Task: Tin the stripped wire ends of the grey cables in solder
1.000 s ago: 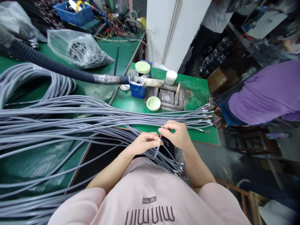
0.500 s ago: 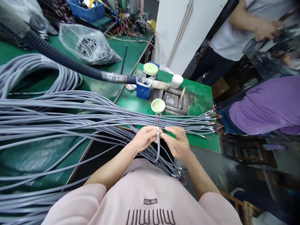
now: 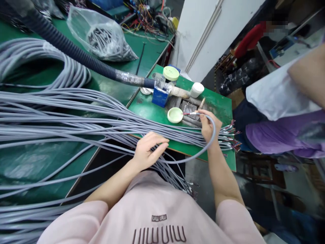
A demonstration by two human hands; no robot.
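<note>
My right hand (image 3: 210,125) is closed on a grey cable (image 3: 212,137) near its stripped end. Thin coloured wires (image 3: 186,114) stick out of that end and reach the rim of a pale green dish (image 3: 175,116). From my right hand the cable bends in a loop down and back to the left. My left hand (image 3: 150,149) holds nothing, its thumb and fingers apart, just in front of a bundle of grey cables (image 3: 162,130). Behind the dish, a small square metal-framed pot (image 3: 190,107) sits in the bench.
A ribbed hose (image 3: 101,66) runs across to a blue box (image 3: 159,96). A lidded tub (image 3: 171,73), a white cup (image 3: 197,89) and a plastic bag (image 3: 101,37) stand on the green benches. A cable coil (image 3: 68,71) lies left. Another person (image 3: 279,98) is at right.
My right hand has taken the cable and carried it right and forward, its wires now at the dish. My left hand has let go and moved slightly left.
</note>
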